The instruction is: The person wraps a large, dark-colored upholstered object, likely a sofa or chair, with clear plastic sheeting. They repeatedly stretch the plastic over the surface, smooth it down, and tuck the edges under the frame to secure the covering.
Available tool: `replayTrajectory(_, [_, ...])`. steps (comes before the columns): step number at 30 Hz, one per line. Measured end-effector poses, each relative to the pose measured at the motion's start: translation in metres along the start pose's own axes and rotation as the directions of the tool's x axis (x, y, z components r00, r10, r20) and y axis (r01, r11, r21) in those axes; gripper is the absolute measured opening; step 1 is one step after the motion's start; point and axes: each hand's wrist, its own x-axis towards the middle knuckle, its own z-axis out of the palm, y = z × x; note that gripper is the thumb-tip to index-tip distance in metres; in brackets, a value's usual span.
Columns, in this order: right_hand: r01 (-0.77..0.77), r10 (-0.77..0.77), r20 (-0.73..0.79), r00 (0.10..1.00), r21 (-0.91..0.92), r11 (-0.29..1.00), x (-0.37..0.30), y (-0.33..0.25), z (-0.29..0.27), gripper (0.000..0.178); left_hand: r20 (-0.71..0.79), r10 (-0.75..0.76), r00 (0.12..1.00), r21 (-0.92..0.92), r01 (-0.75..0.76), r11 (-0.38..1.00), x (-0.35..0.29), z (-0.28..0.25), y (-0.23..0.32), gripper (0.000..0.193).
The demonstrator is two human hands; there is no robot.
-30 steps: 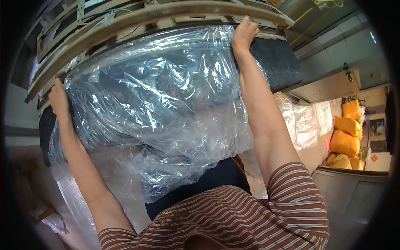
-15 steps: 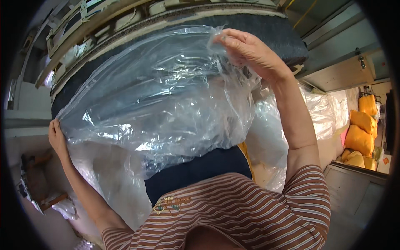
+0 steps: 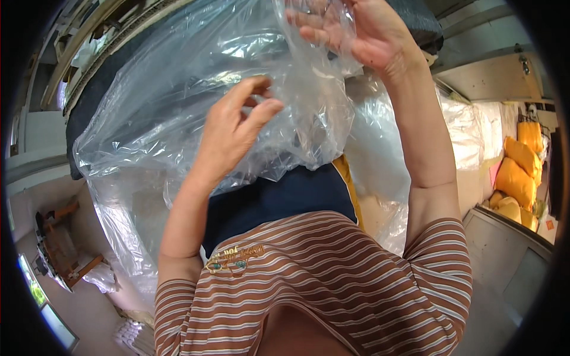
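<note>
A large sheet of clear plastic film (image 3: 178,113), wrinkled and shiny, lies over the dark padded table surface and hangs down toward my lap. My left hand (image 3: 234,127) hovers above the middle of it, fingers curled and thumb apart, with nothing visible between them. At the top of the view, my right hand (image 3: 368,38) has its palm turned toward me and its fingers spread. A raised fold of the film drapes over those fingers, which show through it. The upper edge of the picture cuts off part of this hand.
More clear film (image 3: 380,142) hangs and lies to the right of the table. Yellow bundles (image 3: 515,181) are stacked at the far right. Wooden rails (image 3: 83,41) run along the far left edge. A brown wooden stool-like frame (image 3: 68,246) stands at the lower left.
My left hand has let go of the film's left corner and moved right to above its middle. My right hand has gone up and its pinch has opened, with film over the fingers.
</note>
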Motion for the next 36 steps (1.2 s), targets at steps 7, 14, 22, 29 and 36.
replayTrajectory(7, [0.092,-0.076,-0.060,0.995,0.332,0.939,0.007,0.003,-0.008,0.040,0.246,0.177,0.953,0.395,-0.265,0.880,-0.012,0.046,-0.025,0.020])
replayTrajectory(14, [0.143,-0.180,0.172,0.968,0.208,0.968,0.006,-0.022,-0.056,0.042,0.145,-0.087,0.986,-0.215,0.117,0.970,-0.029,0.003,-0.046,0.013])
replayTrajectory(22, [-0.032,-0.864,-0.059,0.500,-0.998,0.050,-0.085,0.049,-0.098,0.048,-0.035,-0.236,0.971,-0.457,0.194,0.868,-0.046,-0.004,-0.054,0.014])
replayTrajectory(29, [0.006,-0.209,-0.721,0.661,-0.274,0.962,-0.116,0.193,-0.102,0.053,0.030,0.042,0.999,0.229,-0.047,0.972,-0.040,0.063,-0.044,0.023])
replayTrajectory(36, [0.451,-0.499,-0.600,0.626,-0.243,0.859,-0.110,0.160,-0.047,0.027,0.137,-0.078,0.987,-0.368,0.124,0.921,-0.038,0.038,-0.033,0.015])
